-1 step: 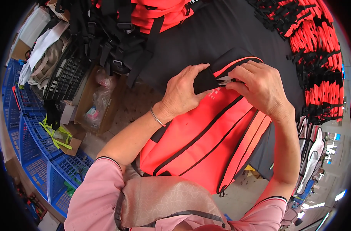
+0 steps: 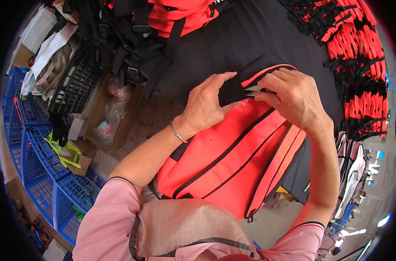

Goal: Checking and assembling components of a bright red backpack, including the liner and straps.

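Observation:
An orange-red bag (image 2: 232,165) with black piping lies on a black table top (image 2: 232,39) and hangs over its near edge toward me. My left hand (image 2: 206,104) pinches a black fabric flap (image 2: 231,91) at the bag's upper end. My right hand (image 2: 293,98) is closed around small silvery thread snips (image 2: 253,90), whose blades point left and touch the flap's edge. The two hands are close together, almost touching.
Stacks of orange-red and black strap pieces (image 2: 359,56) fill the table's right side, and more orange bags (image 2: 180,13) lie at the back. Black straps and buckles (image 2: 128,52) hang at the left. Blue plastic crates (image 2: 37,174) and a cardboard box (image 2: 106,113) stand on the floor to the left.

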`<state>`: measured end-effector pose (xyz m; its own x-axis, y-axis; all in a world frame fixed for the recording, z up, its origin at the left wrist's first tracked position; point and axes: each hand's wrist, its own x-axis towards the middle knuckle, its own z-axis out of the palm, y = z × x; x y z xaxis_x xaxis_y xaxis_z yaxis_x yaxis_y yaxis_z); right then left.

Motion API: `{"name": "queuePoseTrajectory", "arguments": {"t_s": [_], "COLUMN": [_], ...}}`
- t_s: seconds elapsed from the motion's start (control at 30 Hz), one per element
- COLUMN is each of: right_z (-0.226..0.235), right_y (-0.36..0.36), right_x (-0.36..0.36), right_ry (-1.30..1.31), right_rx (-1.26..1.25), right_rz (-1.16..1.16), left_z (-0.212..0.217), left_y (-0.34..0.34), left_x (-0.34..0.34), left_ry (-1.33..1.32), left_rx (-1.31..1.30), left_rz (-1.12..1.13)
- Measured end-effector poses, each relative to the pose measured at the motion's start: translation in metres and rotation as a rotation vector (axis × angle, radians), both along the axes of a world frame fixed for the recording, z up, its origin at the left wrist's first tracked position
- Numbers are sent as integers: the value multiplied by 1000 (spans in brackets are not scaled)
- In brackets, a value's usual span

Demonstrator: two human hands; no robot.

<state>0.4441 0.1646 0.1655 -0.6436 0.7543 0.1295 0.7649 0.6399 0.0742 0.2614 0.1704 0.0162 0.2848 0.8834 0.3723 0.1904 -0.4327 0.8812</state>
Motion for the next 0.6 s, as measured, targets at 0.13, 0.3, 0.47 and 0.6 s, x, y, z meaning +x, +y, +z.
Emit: {"name": "queuePoseTrajectory", "arguments": {"t_s": [0.13, 0.3, 0.47, 0.6], "right_z": [7, 5, 3, -5], "right_y": [2, 2, -9, -18], "right_x": [-2, -5, -2, 6], "right_ry": [-16, -33, -16, 110], "right_rx": [-53, -80, -137, -151], "right_rz": [-12, -10, -162, -234], "left_z": [1, -3, -2, -4], "left_y": [0, 0, 2, 3], "left_x": [-1, -1, -1, 2], "left_ry": [-7, -37, -66, -62], "left_rx": [17, 37, -1, -7], "left_rz": [-16, -20, -29, -29]}}
